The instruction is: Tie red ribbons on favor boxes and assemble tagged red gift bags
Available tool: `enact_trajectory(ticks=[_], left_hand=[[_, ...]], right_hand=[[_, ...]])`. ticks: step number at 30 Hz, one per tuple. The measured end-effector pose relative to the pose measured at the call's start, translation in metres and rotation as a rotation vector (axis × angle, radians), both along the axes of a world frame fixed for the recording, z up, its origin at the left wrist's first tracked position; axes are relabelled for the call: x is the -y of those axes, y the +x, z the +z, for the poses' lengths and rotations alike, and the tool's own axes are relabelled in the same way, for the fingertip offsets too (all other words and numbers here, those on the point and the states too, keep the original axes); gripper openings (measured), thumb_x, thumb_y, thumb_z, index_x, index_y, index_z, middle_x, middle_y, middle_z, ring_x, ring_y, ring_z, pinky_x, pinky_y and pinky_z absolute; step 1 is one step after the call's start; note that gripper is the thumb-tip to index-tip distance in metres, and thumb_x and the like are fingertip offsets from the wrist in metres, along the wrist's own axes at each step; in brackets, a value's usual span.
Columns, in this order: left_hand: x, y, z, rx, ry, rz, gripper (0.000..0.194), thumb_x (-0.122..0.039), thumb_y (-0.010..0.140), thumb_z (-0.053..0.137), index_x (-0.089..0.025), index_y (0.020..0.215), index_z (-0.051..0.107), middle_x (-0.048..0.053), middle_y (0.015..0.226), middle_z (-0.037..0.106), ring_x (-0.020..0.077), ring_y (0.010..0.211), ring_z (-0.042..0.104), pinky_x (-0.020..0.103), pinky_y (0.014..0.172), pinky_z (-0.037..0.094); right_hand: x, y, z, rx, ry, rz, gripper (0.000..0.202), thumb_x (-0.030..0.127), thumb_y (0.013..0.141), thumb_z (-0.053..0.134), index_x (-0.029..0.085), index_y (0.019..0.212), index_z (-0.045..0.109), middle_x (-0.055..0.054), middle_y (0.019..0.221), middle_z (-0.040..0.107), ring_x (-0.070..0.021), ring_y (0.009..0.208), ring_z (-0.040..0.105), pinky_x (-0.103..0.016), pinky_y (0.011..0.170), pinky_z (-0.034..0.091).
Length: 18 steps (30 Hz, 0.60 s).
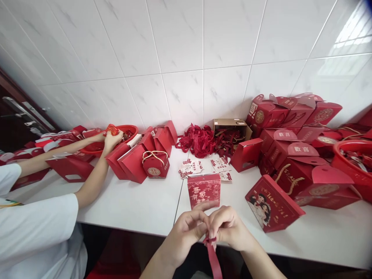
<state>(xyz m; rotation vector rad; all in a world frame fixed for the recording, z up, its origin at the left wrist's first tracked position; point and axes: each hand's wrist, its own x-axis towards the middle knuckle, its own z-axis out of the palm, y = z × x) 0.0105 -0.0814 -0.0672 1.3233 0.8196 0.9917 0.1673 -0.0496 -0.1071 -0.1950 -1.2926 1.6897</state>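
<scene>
Close together at the table's front edge, my left hand and my right hand both pinch a red ribbon. The ribbon is bunched at the fingertips, and one length hangs down below the table edge. Just behind my fingers stands a red gift box with pale lettering and a floral print. White-and-red printed cards lie behind that box. To the right, a red box with a cartoon couple leans at an angle on the white table.
A heap of red ribbons and an open cardboard box of darker ribbons sit by the wall. Stacked red gift boxes and a red basin fill the right. At left, a co-worker's hands hold a red packet above another basin.
</scene>
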Motion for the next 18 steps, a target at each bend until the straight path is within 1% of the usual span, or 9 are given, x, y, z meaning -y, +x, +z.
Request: enact_trajectory(ticks=[3, 4, 6, 8, 9, 12, 14, 16, 18], left_hand=[[-0.001, -0.007, -0.006, -0.119, 0.052, 0.053, 0.03, -0.048, 0.087, 0.064, -0.022, 0.077, 0.072, 0.014, 0.138, 0.057, 0.0373, 0.139, 0.041, 0.059, 0.111, 0.035], [-0.005, -0.01, -0.007, -0.169, 0.137, 0.143, 0.026, -0.046, 0.088, 0.063, -0.023, 0.083, 0.071, 0.013, 0.139, 0.056, 0.0359, 0.139, 0.041, 0.057, 0.112, 0.034], [-0.019, -0.015, -0.01, -0.27, 0.371, 0.417, 0.018, -0.039, 0.088, 0.065, -0.026, 0.101, 0.068, 0.011, 0.142, 0.052, 0.0328, 0.139, 0.04, 0.054, 0.115, 0.031], [-0.039, -0.02, -0.011, -0.372, 0.575, 0.625, 0.035, -0.032, 0.085, 0.07, -0.029, 0.118, 0.06, 0.01, 0.144, 0.048, 0.0314, 0.14, 0.038, 0.052, 0.116, 0.029], [-0.051, -0.022, -0.011, -0.414, 0.622, 0.643, 0.046, -0.03, 0.083, 0.072, -0.029, 0.125, 0.055, 0.011, 0.145, 0.046, 0.0312, 0.14, 0.038, 0.051, 0.116, 0.029], [-0.083, -0.026, -0.01, -0.388, 0.47, 0.441, 0.064, -0.031, 0.081, 0.074, -0.028, 0.137, 0.043, 0.012, 0.137, 0.053, 0.0292, 0.129, 0.05, 0.047, 0.11, 0.038], [-0.096, -0.024, -0.011, -0.324, 0.322, 0.328, 0.066, -0.035, 0.082, 0.073, -0.026, 0.138, 0.039, 0.011, 0.118, 0.065, 0.0258, 0.108, 0.064, 0.043, 0.098, 0.048], [-0.102, -0.019, -0.016, -0.285, 0.268, 0.293, 0.065, -0.037, 0.084, 0.071, -0.025, 0.138, 0.037, 0.006, 0.097, 0.069, 0.0222, 0.086, 0.069, 0.038, 0.082, 0.055], [-0.104, -0.013, -0.022, -0.261, 0.276, 0.303, 0.058, -0.038, 0.085, 0.068, -0.024, 0.135, 0.041, 0.002, 0.086, 0.067, 0.0199, 0.076, 0.068, 0.033, 0.073, 0.055]], right_hand=[[-0.001, 0.001, -0.003, 0.01, 0.037, -0.077, 0.009, 0.036, 0.076, 0.082, 0.027, 0.075, 0.08, -0.002, 0.062, 0.071, -0.0144, 0.049, 0.066, -0.026, 0.048, 0.054], [-0.002, 0.003, -0.004, 0.012, 0.053, -0.122, 0.007, 0.035, 0.075, 0.082, 0.028, 0.075, 0.08, -0.002, 0.062, 0.071, -0.0144, 0.051, 0.065, -0.026, 0.049, 0.054], [-0.007, 0.008, -0.005, 0.021, 0.081, -0.239, 0.004, 0.033, 0.073, 0.084, 0.032, 0.076, 0.081, -0.001, 0.063, 0.07, -0.0147, 0.057, 0.062, -0.028, 0.055, 0.053], [-0.013, 0.017, -0.006, 0.033, 0.099, -0.353, 0.008, 0.029, 0.073, 0.085, 0.034, 0.077, 0.081, -0.001, 0.065, 0.068, -0.0154, 0.064, 0.06, -0.03, 0.062, 0.053], [-0.017, 0.021, -0.007, 0.045, 0.106, -0.414, 0.01, 0.028, 0.073, 0.085, 0.035, 0.078, 0.081, -0.001, 0.069, 0.068, -0.0161, 0.069, 0.06, -0.031, 0.067, 0.053], [-0.031, 0.029, -0.01, 0.152, 0.145, -0.644, 0.007, 0.032, 0.07, 0.086, 0.035, 0.072, 0.08, -0.004, 0.11, 0.068, -0.0232, 0.104, 0.061, -0.04, 0.093, 0.049], [-0.04, 0.029, -0.011, 0.221, 0.152, -0.732, 0.008, 0.037, 0.069, 0.087, 0.034, 0.068, 0.08, -0.002, 0.139, 0.054, -0.0296, 0.129, 0.048, -0.048, 0.11, 0.036], [-0.048, 0.024, -0.013, 0.237, 0.115, -0.694, 0.009, 0.039, 0.069, 0.086, 0.033, 0.069, 0.08, -0.001, 0.148, 0.046, -0.0317, 0.136, 0.043, -0.049, 0.112, 0.035], [-0.054, 0.018, -0.015, 0.23, 0.065, -0.665, 0.008, 0.038, 0.069, 0.086, 0.033, 0.07, 0.08, -0.002, 0.145, 0.051, -0.0309, 0.132, 0.048, -0.046, 0.105, 0.044]])
